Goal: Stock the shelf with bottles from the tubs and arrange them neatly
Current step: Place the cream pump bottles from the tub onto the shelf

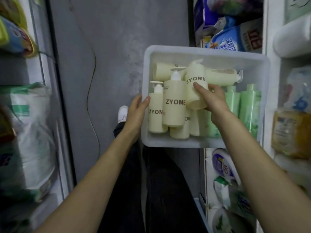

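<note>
A white plastic tub (207,52) sits at mid-right, filled with several cream pump bottles marked ZYOME (173,105) and some pale green bottles (249,106) on its right side. My left hand (136,113) grips the tub's left rim, thumb hooked over the edge. My right hand (213,100) is inside the tub, fingers curled round one cream ZYOME bottle (196,79) that lies tilted on top of the others.
Shelving with bagged and packaged goods (30,132) lines the left side. More packages and bottles fill the right shelves (292,132). A grey floor aisle (109,64) runs between them, with a thin cable on it. My dark trousers and white shoe (122,113) show below.
</note>
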`<state>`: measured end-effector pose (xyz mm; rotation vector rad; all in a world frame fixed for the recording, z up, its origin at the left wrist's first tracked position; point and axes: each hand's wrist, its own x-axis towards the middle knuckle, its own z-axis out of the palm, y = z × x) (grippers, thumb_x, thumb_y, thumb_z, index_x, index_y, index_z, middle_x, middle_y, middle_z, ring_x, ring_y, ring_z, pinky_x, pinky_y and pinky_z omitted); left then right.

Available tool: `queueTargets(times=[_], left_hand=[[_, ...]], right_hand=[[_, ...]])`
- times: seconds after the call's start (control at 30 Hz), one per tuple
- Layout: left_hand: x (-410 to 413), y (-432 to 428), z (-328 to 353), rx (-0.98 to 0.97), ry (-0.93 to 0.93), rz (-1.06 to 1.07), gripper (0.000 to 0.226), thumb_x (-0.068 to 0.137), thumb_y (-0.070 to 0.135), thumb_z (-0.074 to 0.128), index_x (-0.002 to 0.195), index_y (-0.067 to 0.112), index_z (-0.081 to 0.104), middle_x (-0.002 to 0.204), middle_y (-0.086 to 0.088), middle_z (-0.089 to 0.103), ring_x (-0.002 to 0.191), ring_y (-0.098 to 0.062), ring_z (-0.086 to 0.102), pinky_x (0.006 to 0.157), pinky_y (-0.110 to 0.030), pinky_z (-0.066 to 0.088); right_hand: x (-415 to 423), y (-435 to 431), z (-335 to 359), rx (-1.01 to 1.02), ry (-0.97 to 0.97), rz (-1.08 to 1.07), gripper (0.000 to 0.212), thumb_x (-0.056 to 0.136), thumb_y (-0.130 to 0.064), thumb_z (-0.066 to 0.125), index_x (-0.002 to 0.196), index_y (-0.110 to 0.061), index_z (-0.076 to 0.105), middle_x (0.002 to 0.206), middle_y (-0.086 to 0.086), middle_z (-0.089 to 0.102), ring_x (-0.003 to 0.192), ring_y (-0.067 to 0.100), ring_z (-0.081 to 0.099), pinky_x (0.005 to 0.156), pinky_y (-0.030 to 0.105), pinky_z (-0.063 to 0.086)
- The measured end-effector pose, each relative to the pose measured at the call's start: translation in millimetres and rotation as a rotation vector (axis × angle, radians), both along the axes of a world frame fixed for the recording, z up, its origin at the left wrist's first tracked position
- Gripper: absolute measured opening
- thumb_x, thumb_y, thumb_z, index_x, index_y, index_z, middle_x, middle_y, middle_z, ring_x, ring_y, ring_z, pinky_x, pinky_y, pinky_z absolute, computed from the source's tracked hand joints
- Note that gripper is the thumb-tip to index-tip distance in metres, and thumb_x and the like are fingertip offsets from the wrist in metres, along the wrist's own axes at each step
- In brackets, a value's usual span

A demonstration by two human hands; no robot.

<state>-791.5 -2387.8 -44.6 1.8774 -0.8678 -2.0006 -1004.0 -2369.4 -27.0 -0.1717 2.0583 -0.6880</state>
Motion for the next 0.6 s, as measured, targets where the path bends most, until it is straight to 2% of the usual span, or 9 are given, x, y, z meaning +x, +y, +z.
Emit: queueTargets(times=[0.07,0.13,0.23,0.3,0.4,0.47,0.53,0.57,0.6], left_hand=[[2.0,0.0,-1.0,0.008,0.010,-0.016,0.042,0.098,0.035,0.049,0.136,0.019,0.048,0.125,0.007,0.061,0.100,0.003,0.061,0.071,-0.011,0.049],[3.1,0.5,-1.5,0.010,0.019,-0.024,0.041,0.098,0.036,0.048,0.136,0.021,0.047,0.119,0.015,0.060,0.096,0.009,0.059,0.072,-0.010,0.049],[3.7,0.0,1.2,0.027,0.033,-0.021,0.049,0.097,0.038,0.049,0.141,0.020,0.042,0.133,0.010,0.055,0.115,-0.003,0.055,0.088,-0.020,0.046],[3.3,-0.7,4.9,0.037,0.041,-0.030,0.049,0.097,0.039,0.049,0.142,0.022,0.042,0.134,0.009,0.054,0.113,-0.002,0.056,0.078,-0.015,0.045],[5.3,-2.0,8.4,0.047,0.051,-0.054,0.040,0.098,0.037,0.048,0.135,0.024,0.048,0.118,0.015,0.061,0.088,0.014,0.061,0.060,-0.005,0.047],[6.2,-1.9,12.1,0.045,0.052,-0.072,0.036,0.098,0.037,0.048,0.132,0.024,0.051,0.115,0.015,0.063,0.084,0.015,0.061,0.059,-0.004,0.046],[7.3,-0.5,12.5,0.056,0.044,-0.079,0.031,0.098,0.037,0.048,0.126,0.024,0.052,0.111,0.017,0.063,0.084,0.015,0.061,0.061,-0.004,0.047],[7.4,-1.0,15.1,0.061,0.040,-0.087,0.033,0.097,0.040,0.049,0.126,0.025,0.052,0.113,0.016,0.062,0.089,0.014,0.061,0.068,-0.006,0.048],[7.6,-1.6,18.1,0.064,0.031,-0.103,0.044,0.093,0.047,0.051,0.130,0.023,0.051,0.121,0.013,0.061,0.101,0.008,0.060,0.081,-0.011,0.050]], right_hand=[[0.7,-2.0,-1.3,0.022,0.015,0.015,0.068,0.076,-0.040,0.075,0.130,-0.012,0.046,0.121,0.005,0.059,0.103,0.021,0.061,0.092,0.043,0.052],[0.2,-3.0,-0.7,0.039,0.024,0.017,0.067,0.073,-0.039,0.077,0.128,-0.012,0.048,0.120,0.006,0.060,0.103,0.023,0.062,0.091,0.044,0.052],[-0.9,-1.5,1.9,0.046,0.017,-0.002,0.065,0.072,-0.036,0.079,0.125,-0.012,0.052,0.116,0.007,0.063,0.100,0.023,0.064,0.091,0.043,0.053],[-1.6,0.2,3.5,0.040,0.009,-0.025,0.068,0.070,-0.034,0.081,0.127,-0.012,0.052,0.114,0.007,0.064,0.098,0.023,0.065,0.089,0.042,0.054],[-1.1,4.9,7.5,0.032,-0.015,-0.066,0.070,0.072,-0.028,0.081,0.131,-0.010,0.049,0.114,0.009,0.063,0.097,0.023,0.065,0.085,0.039,0.055],[0.6,11.5,12.2,0.020,-0.062,-0.102,0.070,0.073,-0.026,0.080,0.132,-0.008,0.048,0.114,0.010,0.063,0.095,0.023,0.066,0.076,0.033,0.056],[2.9,19.5,17.9,0.010,-0.109,-0.145,0.069,0.074,-0.025,0.079,0.133,-0.007,0.047,0.116,0.010,0.063,0.092,0.021,0.066,0.067,0.027,0.055],[4.2,23.6,21.1,0.010,-0.136,-0.172,0.068,0.075,-0.026,0.078,0.133,-0.006,0.047,0.117,0.010,0.063,0.090,0.019,0.066,0.064,0.026,0.053],[5.8,27.8,24.5,0.008,-0.165,-0.208,0.066,0.076,-0.026,0.077,0.133,-0.007,0.047,0.117,0.009,0.063,0.087,0.017,0.065,0.060,0.024,0.052]])
